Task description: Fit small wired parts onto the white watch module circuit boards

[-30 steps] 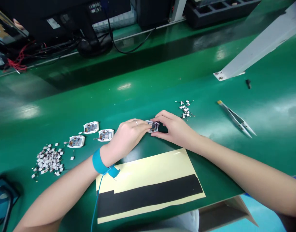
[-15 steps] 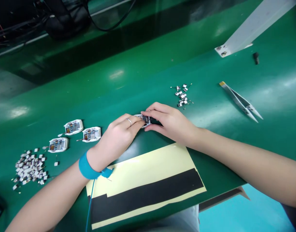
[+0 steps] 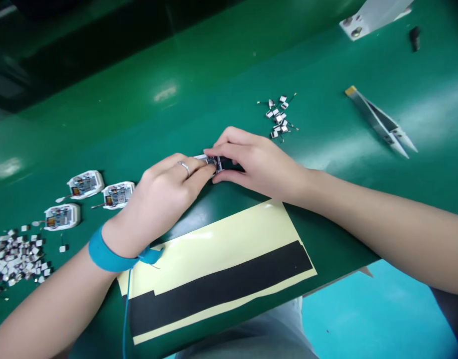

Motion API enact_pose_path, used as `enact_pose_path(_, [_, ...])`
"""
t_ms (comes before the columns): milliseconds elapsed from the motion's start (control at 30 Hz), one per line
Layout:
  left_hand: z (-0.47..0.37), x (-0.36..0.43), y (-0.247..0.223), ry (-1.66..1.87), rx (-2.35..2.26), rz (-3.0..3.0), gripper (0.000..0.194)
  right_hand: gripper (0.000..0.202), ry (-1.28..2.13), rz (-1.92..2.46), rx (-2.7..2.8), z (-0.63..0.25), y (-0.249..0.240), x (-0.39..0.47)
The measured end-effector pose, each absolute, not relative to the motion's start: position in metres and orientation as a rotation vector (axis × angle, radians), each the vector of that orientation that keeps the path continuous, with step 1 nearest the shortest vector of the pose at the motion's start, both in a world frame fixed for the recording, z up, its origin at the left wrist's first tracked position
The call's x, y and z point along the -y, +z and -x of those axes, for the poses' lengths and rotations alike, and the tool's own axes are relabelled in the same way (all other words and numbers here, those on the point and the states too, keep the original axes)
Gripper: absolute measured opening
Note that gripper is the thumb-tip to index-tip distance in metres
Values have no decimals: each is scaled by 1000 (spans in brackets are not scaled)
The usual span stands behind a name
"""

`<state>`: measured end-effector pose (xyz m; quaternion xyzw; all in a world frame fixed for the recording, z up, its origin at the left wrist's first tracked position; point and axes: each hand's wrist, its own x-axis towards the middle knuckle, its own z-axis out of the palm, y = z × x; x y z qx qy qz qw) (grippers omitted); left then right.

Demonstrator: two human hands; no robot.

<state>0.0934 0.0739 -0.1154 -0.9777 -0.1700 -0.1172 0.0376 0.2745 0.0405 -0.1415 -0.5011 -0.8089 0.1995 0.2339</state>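
Observation:
A small white casing with an exposed circuit board lies between my two hands, mostly covered by fingers. My left hand, with a ring and a teal wrist strap, presses its closed fingertips onto the board side. From the right, my right hand grips the casing's edges between thumb and fingers. Some dark part shows inside the right hand's grasp, too hidden to name. Three similar open white casings with circuit boards rest left of my left hand, each with a short lead sticking out.
Small silvery parts form a large pile at the left and a smaller cluster beyond my right hand. Tweezers lie at the right, near a white bracket. A yellow sheet with a black strip lies at the table's front edge.
The camera's view has tilted downward and shifted, so the table's things sit higher in the picture. Both hands stay on the casing in nearly the same grip.

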Motion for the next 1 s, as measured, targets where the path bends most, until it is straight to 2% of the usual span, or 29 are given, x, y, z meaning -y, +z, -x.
enact_pose_path(1000, [-97, -73, -118, -331, 444, 2803, 16, 40, 502, 1512, 2295, -274, -138, -43])
